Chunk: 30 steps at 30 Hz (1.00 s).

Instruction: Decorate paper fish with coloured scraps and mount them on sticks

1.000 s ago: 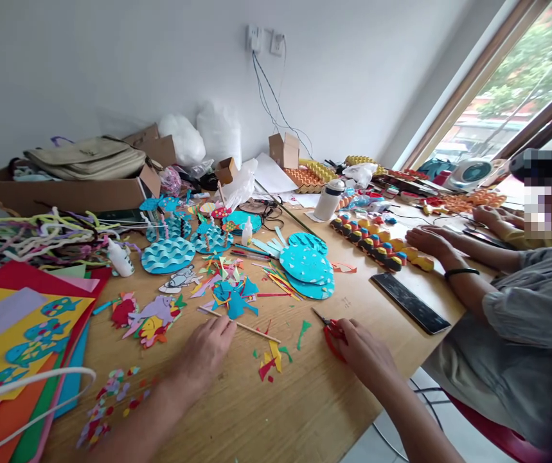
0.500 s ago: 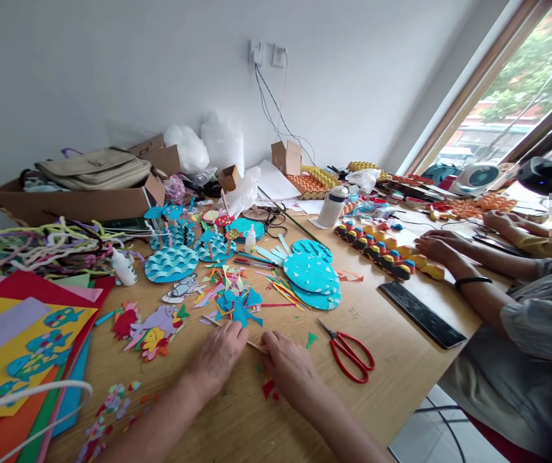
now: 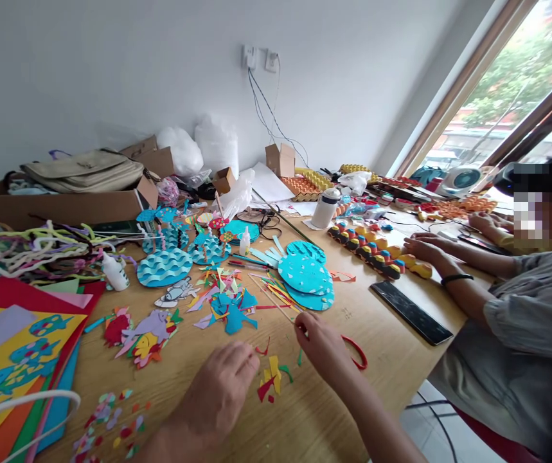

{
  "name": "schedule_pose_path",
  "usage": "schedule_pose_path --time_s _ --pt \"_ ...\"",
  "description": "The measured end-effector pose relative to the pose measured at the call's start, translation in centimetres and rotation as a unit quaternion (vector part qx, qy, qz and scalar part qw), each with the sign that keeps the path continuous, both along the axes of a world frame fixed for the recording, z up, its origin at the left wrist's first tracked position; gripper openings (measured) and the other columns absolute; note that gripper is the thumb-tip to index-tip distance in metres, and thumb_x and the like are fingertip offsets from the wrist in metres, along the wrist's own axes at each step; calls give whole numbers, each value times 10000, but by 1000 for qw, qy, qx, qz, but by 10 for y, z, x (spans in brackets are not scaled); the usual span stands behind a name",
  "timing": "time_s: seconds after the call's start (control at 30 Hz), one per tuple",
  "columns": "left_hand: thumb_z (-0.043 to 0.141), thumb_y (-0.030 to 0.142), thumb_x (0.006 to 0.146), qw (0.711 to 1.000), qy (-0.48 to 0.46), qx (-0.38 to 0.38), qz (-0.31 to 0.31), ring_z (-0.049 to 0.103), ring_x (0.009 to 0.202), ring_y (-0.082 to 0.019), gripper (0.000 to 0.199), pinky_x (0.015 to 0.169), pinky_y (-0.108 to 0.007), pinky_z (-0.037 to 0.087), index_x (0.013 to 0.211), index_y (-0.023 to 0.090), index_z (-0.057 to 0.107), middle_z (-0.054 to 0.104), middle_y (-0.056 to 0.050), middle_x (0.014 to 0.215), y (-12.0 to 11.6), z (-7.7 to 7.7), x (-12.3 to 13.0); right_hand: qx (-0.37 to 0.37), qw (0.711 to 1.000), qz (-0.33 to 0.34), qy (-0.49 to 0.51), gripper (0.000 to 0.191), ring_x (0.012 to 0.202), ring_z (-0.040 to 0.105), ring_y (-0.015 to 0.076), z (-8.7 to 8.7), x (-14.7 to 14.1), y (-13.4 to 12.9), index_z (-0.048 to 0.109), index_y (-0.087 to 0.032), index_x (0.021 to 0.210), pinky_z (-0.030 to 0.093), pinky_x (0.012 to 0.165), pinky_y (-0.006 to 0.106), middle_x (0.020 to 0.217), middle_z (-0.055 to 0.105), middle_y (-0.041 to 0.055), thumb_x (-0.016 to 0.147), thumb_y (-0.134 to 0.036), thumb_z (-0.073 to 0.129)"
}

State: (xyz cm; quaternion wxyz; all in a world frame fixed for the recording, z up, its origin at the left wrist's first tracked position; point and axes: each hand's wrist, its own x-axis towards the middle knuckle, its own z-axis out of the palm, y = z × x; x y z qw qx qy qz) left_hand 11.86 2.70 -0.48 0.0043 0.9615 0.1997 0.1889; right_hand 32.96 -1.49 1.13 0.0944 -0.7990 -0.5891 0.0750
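My right hand [image 3: 321,344] pinches the lower end of a thin wooden stick [image 3: 276,301], which slants up and left over the table. Its far end lies near thin coloured paper strips [image 3: 283,290]. My left hand [image 3: 220,389] hovers at the lower middle, palm down, its fingers loosely bent; nothing shows in it and its thumb is hidden. Yellow, red and green paper scraps [image 3: 274,373] lie between the hands. Beyond the left hand is a heap of blue paper cutouts [image 3: 234,310]. Behind my right hand, red-handled scissors [image 3: 361,355] are mostly hidden.
Paper fish [image 3: 148,334] and coloured sheets [image 3: 10,325] lie left, near pipe cleaners [image 3: 39,251] and a glue bottle [image 3: 115,271]. Blue paper discs [image 3: 304,273], a white bottle [image 3: 325,209] and a phone [image 3: 410,312] stand right. Another person's hands [image 3: 427,247] rest by painted egg-carton strips [image 3: 376,251].
My left hand has let go of the stick and drawn back toward me. My right hand has moved right with the stick, now covering most of the scissors. The view has shifted slightly.
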Motion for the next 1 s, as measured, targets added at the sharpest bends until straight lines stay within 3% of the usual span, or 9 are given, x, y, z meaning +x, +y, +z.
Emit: schedule_pose_path --time_s 0.07,0.13,0.23,0.47,0.6,0.73,0.87,1.0 --pt "374 224 877 995 45 -25 -80 485 1059 -198 294 931 -321 360 1145 175 485 567 -72 1142 -13 -9 1 -13 1000 -26 -9 175 748 558 150 -4 15 -1 538 -174 788 318 591 220 833 608 47 835 -160 370" --pt "385 410 869 982 92 -44 -157 433 1142 -219 416 976 -349 312 1213 180 434 516 -69 1238 -21 -18 3 -23 999 -34 -13 178 757 554 155 -9 24 -1 532 -175 780 306 581 221 830 609 50 838 -167 364" --pt "323 522 855 968 130 -78 -200 389 1193 -230 543 1007 -389 258 1278 184 365 470 -75 1290 -25 -24 4 -29 999 -30 -13 172 755 549 153 -15 27 0 527 -178 771 297 581 221 833 607 47 837 -172 369" --pt "336 516 854 970 143 -137 -142 234 1286 -205 591 1057 -426 142 1346 208 231 294 -53 1402 -1 -26 9 -33 999 -22 -11 163 752 546 153 -18 27 5 538 -179 784 301 598 225 846 605 47 835 -174 383" --pt "332 496 865 972 143 -141 -126 204 1296 -213 570 1061 -442 120 1344 204 236 262 -62 1415 16 -30 21 -31 999 -26 -8 161 773 549 152 -19 28 5 544 -181 814 309 610 224 870 599 49 846 -196 387" --pt "376 496 849 979 122 -128 -100 207 1293 -238 570 1058 -464 136 1310 167 308 279 -88 1408 15 -23 26 -21 1000 -20 1 159 779 551 152 -16 27 2 539 -182 844 323 612 223 907 580 49 848 -201 381" --pt "382 229 883 986 104 -107 -77 308 1248 -202 324 1054 -435 198 1198 189 445 423 -65 1325 2 -5 13 6 998 45 42 148 731 540 146 -5 17 -1 535 -189 802 345 627 231 838 575 30 833 -197 390" --pt "375 30 807 986 111 -117 44 466 1112 -174 381 957 -318 368 1129 185 505 548 -58 1178 18 8 -24 0 988 135 77 177 732 537 150 7 -10 -1 555 -193 772 356 640 236 803 583 30 818 -176 385"
